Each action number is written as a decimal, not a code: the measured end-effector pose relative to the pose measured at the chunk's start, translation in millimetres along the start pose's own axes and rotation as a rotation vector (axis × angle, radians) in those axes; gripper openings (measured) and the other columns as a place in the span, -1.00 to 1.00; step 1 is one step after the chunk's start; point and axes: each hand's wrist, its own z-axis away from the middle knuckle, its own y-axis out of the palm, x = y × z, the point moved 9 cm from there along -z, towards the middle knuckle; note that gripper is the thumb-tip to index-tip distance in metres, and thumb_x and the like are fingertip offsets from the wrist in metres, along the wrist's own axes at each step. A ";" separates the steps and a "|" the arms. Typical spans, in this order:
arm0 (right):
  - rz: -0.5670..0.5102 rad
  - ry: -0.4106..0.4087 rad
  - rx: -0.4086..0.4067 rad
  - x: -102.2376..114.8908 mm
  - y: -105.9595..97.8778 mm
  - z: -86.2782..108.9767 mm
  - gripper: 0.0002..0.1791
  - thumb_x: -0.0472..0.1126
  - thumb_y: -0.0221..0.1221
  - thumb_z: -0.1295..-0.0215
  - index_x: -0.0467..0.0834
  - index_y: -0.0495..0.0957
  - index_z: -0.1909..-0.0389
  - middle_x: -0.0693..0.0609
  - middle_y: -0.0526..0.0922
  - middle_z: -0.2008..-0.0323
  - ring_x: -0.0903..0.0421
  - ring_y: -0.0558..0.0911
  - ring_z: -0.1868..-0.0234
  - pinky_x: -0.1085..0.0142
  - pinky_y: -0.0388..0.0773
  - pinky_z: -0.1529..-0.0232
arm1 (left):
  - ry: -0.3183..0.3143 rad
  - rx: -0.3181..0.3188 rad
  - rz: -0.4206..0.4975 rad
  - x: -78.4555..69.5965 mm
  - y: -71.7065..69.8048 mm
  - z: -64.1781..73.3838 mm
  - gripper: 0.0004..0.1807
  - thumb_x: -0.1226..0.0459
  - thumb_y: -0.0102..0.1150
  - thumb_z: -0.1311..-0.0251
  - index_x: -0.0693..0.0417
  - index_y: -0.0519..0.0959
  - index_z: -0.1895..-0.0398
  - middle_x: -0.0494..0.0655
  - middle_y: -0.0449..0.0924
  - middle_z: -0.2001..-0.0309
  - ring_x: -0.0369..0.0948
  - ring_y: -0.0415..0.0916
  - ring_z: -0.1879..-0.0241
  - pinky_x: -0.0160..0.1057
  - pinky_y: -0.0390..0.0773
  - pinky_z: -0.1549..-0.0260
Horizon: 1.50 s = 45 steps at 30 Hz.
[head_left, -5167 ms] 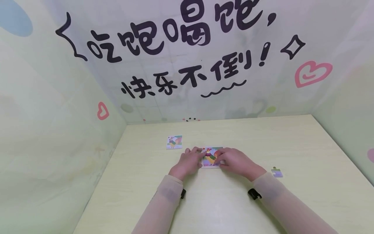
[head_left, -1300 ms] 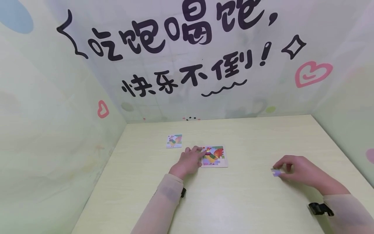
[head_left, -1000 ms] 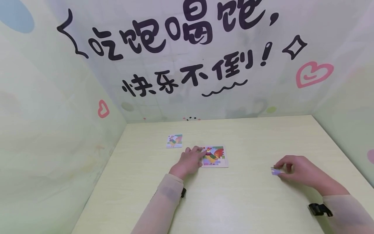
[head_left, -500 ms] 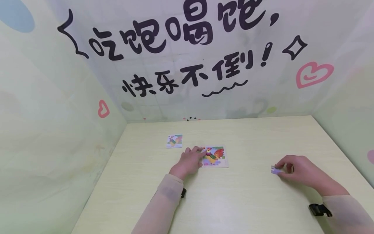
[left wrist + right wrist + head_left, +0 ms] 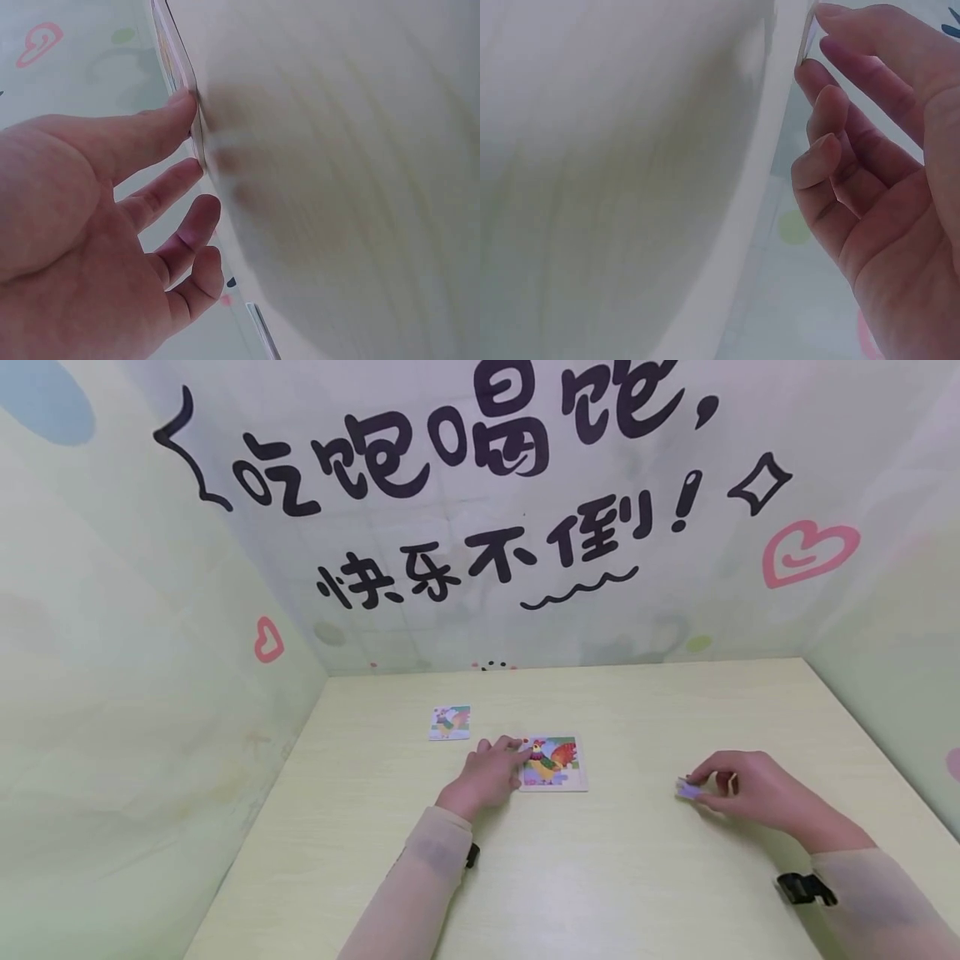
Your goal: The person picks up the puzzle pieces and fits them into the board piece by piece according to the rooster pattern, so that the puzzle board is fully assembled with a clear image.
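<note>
In the head view a jigsaw puzzle with a rooster picture lies in a pale tray. Bare tray shows at the picture's lower right. My left hand rests at the tray's left side; one finger reaches onto the puzzle's upper left. In the left wrist view, straight thumb and fingers touch the tray's edge, others hang loosely bent. Off to the right, my right hand pinches a small lilac jigsaw piece between thumb and fingers. That piece appears edge-on in the right wrist view.
A small rooster picture card lies on the pale wooden table, behind and left of the puzzle. Printed fabric walls enclose the table at the back and both sides.
My right hand left the puzzle, went right and picked up the loose piece from the table. Over the last half second it has shifted slightly left with it. The left hand has stayed put.
</note>
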 end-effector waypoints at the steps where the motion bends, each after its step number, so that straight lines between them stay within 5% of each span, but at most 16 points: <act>1: -0.008 -0.006 0.004 1.0 0.9 -1.5 -0.65 -0.32 0.59 0.09 0.02 0.75 0.25 0.35 0.61 0.44 0.41 0.41 0.50 0.45 0.36 0.55 | 0.001 0.002 0.002 -0.2 0.5 0.1 -0.35 0.20 0.23 -0.42 -0.23 0.35 -0.55 -0.20 0.22 -0.58 -0.05 0.25 -0.22 0.04 0.37 -0.21; 11: -0.051 -0.119 0.031 21.0 11.4 -19.5 -0.65 -0.39 0.55 0.04 0.10 0.77 0.31 0.21 0.73 0.33 0.40 0.44 0.50 0.44 0.43 0.50 | -0.001 0.005 -0.008 0.2 2.2 -1.0 -0.36 0.19 0.23 -0.43 -0.24 0.35 -0.55 -0.19 0.22 -0.57 -0.06 0.25 -0.18 -0.01 0.37 -0.17; 21: -0.078 -0.137 0.080 36.4 29.5 -42.5 -0.72 -0.38 0.51 -0.04 0.03 0.79 0.27 0.19 0.75 0.30 0.43 0.43 0.48 0.43 0.48 0.47 | -0.004 0.006 -0.029 -0.2 0.9 -3.2 -0.35 0.17 0.23 -0.42 -0.25 0.35 -0.55 -0.19 0.23 -0.57 -0.06 0.27 -0.18 -0.05 0.38 -0.12; 45: -0.084 -0.047 0.225 57.9 72.0 -85.3 -0.87 -0.23 0.49 -0.17 0.01 0.82 0.27 0.17 0.74 0.28 0.24 0.51 0.42 0.42 0.48 0.39 | -0.011 0.005 -0.047 0.0 2.3 -3.9 -0.35 0.15 0.26 -0.40 -0.28 0.36 -0.54 -0.22 0.23 -0.57 -0.08 0.29 -0.16 -0.07 0.40 -0.11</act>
